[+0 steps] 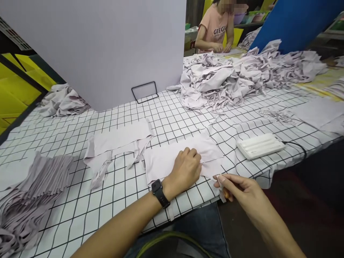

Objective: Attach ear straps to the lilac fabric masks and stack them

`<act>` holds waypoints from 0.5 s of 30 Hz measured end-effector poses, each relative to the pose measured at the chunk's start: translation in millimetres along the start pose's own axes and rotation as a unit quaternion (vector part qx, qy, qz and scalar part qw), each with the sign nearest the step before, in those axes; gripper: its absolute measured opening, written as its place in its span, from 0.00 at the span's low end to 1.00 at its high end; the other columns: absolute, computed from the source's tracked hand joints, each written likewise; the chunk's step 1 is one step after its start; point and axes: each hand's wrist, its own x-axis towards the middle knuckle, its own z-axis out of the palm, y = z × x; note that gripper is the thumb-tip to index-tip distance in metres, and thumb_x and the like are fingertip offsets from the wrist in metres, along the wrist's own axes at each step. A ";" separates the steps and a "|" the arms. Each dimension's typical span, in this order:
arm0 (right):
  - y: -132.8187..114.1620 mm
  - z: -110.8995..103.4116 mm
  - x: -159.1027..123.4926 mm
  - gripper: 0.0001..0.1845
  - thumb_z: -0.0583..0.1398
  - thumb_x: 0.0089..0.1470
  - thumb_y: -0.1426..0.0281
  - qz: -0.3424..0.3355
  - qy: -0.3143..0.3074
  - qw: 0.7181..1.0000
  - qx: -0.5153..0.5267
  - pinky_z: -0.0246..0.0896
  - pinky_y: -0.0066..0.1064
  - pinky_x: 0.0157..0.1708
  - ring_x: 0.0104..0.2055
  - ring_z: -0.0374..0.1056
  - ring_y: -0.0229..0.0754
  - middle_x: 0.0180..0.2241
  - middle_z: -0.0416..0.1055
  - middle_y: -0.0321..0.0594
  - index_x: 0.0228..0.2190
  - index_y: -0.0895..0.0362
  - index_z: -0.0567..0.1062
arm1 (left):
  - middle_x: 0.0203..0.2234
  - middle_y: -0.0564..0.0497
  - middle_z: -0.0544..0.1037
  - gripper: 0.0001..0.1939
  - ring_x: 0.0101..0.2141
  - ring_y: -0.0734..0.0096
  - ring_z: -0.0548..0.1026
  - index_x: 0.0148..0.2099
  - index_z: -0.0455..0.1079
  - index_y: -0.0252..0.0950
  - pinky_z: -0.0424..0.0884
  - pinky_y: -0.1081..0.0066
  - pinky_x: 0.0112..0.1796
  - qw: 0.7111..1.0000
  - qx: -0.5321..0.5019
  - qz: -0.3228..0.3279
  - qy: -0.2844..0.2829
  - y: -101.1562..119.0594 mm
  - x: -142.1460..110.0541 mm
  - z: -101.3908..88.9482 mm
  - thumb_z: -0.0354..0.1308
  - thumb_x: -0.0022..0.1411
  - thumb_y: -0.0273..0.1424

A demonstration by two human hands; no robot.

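A pale, lilac-white cloth piece (163, 157) lies flat near the front edge of the table. My left hand (186, 168), with a black watch on the wrist, presses on it with fingers curled into the fabric. At the piece's right corner, my right hand (236, 186) pinches a narrow end of the cloth between thumb and forefinger. Something orange (227, 194) shows beneath the right fingers; most of it is hidden by the hand. Another cloth piece with dangling strips (120, 139) lies just to the left.
Stacked cloth pieces (34, 190) lie at the left. A large cloth heap (223, 79) covers the back right, before a person in a pink shirt (215, 27). A white device with a black cable (260, 146) sits at right. A pale upright board (115, 53) stands behind.
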 end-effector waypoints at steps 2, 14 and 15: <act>-1.2 3.8 8.7 0.26 0.69 0.47 0.46 0.015 0.017 0.999 0.024 0.61 0.29 0.21 0.22 0.61 0.38 0.21 0.70 0.39 0.31 0.58 0.86 | 0.40 0.42 0.78 0.09 0.43 0.56 0.72 0.39 0.74 0.33 0.71 0.59 0.41 1.000 0.009 -0.004 -0.003 0.1 5.4 0.8 0.52 0.70 0.25; -10.6 34.1 42.3 0.21 0.73 0.40 0.53 0.041 0.070 0.984 0.160 0.47 0.26 0.14 0.17 0.54 0.33 0.15 0.65 0.36 0.18 0.58 0.79 | 0.32 0.47 0.78 0.10 0.38 0.62 0.72 0.33 0.72 0.34 0.64 0.60 0.41 0.993 -0.060 0.048 0.088 -2.4 4.3 16.5 0.54 0.68 0.24; -10.7 34.3 43.2 0.21 0.74 0.39 0.53 0.043 0.075 0.982 0.169 0.47 0.26 0.13 0.17 0.54 0.33 0.16 0.65 0.37 0.17 0.58 0.79 | 0.32 0.47 0.78 0.11 0.37 0.62 0.72 0.33 0.72 0.34 0.64 0.61 0.41 0.992 -0.047 0.059 0.097 -2.2 4.3 18.3 0.53 0.68 0.24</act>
